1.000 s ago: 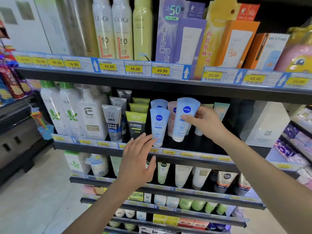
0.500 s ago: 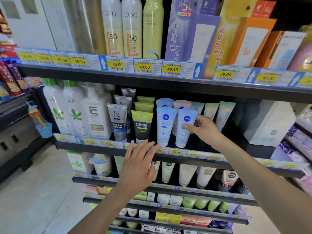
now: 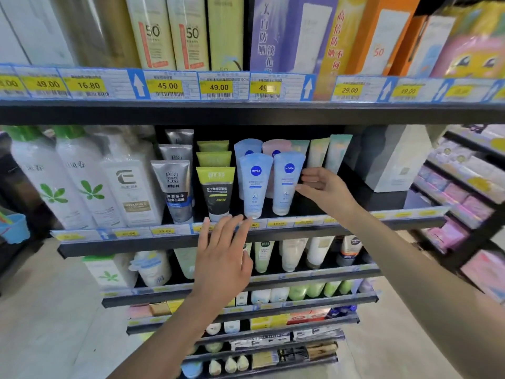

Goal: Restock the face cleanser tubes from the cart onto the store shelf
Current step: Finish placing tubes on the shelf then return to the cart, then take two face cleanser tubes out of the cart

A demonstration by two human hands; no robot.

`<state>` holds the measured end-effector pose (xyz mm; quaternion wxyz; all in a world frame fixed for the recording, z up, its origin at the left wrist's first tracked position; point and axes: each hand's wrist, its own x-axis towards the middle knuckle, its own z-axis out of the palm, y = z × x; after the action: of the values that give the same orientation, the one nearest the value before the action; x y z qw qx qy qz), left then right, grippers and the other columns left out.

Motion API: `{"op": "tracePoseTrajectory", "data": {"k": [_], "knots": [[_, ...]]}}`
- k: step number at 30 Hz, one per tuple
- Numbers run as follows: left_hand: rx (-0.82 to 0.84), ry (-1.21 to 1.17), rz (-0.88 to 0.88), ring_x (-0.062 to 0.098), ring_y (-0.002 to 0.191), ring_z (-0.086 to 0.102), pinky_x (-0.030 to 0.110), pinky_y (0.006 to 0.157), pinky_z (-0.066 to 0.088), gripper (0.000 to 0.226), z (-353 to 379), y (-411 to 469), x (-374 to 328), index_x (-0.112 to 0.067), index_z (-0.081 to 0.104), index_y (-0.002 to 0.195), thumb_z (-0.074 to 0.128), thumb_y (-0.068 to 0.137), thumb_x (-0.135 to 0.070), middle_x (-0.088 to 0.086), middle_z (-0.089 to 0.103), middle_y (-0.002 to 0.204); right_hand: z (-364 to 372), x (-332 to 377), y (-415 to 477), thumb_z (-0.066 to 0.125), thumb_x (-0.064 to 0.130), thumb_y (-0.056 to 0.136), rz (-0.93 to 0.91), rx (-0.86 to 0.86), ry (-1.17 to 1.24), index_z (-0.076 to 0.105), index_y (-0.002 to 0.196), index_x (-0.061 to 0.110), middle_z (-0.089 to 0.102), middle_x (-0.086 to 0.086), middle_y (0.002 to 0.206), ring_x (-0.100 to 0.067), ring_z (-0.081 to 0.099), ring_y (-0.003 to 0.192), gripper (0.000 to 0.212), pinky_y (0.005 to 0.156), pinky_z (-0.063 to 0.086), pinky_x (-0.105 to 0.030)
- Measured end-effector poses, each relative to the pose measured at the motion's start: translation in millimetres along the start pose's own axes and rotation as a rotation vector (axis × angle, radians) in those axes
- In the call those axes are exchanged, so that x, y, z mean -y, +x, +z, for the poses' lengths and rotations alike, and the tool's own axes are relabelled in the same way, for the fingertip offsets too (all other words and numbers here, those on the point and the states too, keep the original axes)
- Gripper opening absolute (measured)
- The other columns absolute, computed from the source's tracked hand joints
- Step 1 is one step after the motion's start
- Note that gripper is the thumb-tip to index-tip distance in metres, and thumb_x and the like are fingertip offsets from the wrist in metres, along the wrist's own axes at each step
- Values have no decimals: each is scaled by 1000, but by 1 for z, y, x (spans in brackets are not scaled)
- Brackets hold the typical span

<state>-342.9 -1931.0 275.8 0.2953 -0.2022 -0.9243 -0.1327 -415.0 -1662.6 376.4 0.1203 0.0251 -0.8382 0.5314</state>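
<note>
A shop's skincare aisle is showing here. Dark tiered shelves (image 3: 246,113) are carrying outward-facing rows of face cleanser tubes (image 3: 255,184), pump bottles (image 3: 131,187), sunscreen sprays (image 3: 153,31) and boxed creams (image 3: 377,34). Yellow price labels (image 3: 87,84) with barcodes are running along each shelf edge, reading 16.80, 45.00 and 49.00, with blue arrow tags (image 3: 138,84) between them. A neighbouring rack (image 3: 475,231) is holding pink packets.

Pale blue Nivea tubes (image 3: 254,187): soft plastic with a satin sheen. The grey men's tube (image 3: 174,187) looks foil-bright and glossy. Shelf edge (image 3: 273,114) is dark matt metal. Price labels (image 3: 167,85) are paper behind shiny clear plastic. Orange box (image 3: 382,34) up top is smooth card with slight gloss
</note>
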Motion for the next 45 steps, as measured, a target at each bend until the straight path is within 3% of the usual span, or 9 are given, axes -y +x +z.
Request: {"op": "tracePoseTrajectory", "data": {"k": [7,12,16,21,24,25,28,35,45], "knots": [[87,56,-8,25,149,36,62,124,12,62,-9,5,-15,-26,50,147,62,87,-34,0,46,154,-40,-18,-60,73,29,93,-46,-172,-274,65,124,24,63,8,125,-7,58,116,32,99,49,-27],[118,37,80,24,148,36,68,120,19,63,-11,9,-55,-25,49,148,65,88,-37,-2,47,151,-89,-36,-113,72,36,92,-56,-212,-404,64,120,32,56,13,120,-9,59,114,30,97,49,-30],[118,17,176,24,148,36,65,118,25,61,-12,9,-115,-26,49,147,63,91,-44,-1,46,154,-142,-47,-165,75,27,89,-32,-287,-488,67,119,24,58,6,118,-16,59,112,32,92,43,-28],[126,-62,304,24,152,32,65,121,20,59,-11,0,-217,-26,46,149,55,96,-49,0,42,159,-224,-57,-256,71,32,91,23,-333,-596,65,123,24,57,8,119,-13,53,113,33,91,41,-26],[115,-123,401,25,151,33,64,120,24,56,-11,-10,-289,-26,48,146,45,96,-52,1,44,157,-272,-65,-319,72,29,90,52,-391,-647,68,120,23,58,7,119,-12,52,115,30,90,36,-9],[117,-145,430,26,151,33,64,120,25,56,-12,-14,-314,-26,49,145,45,96,-52,1,45,156,-288,-68,-340,73,27,89,67,-417,-665,68,118,23,57,8,118,-12,52,115,30,89,35,-8],[120,-190,517,26,150,35,66,118,25,57,-10,-28,-391,-25,52,143,43,93,-52,2,46,155,-335,-80,-401,74,30,89,129,-477,-726,67,121,23,54,11,119,-12,50,119,33,96,36,-22],[184,-321,740,27,147,40,66,117,28,62,6,-69,-564,-23,51,145,42,92,-52,5,47,154,-434,-105,-534,73,34,85,347,-616,-826,67,123,22,58,0,131,-19,49,128,40,112,39,-36],[363,-453,1047,28,145,42,67,113,34,70,50,-108,-794,-22,53,145,68,82,-52,5,47,154,-557,-152,-681,74,33,88,683,-806,-876,59,131,25,50,3,142,-17,41,135,46,111,30,-28]]}}
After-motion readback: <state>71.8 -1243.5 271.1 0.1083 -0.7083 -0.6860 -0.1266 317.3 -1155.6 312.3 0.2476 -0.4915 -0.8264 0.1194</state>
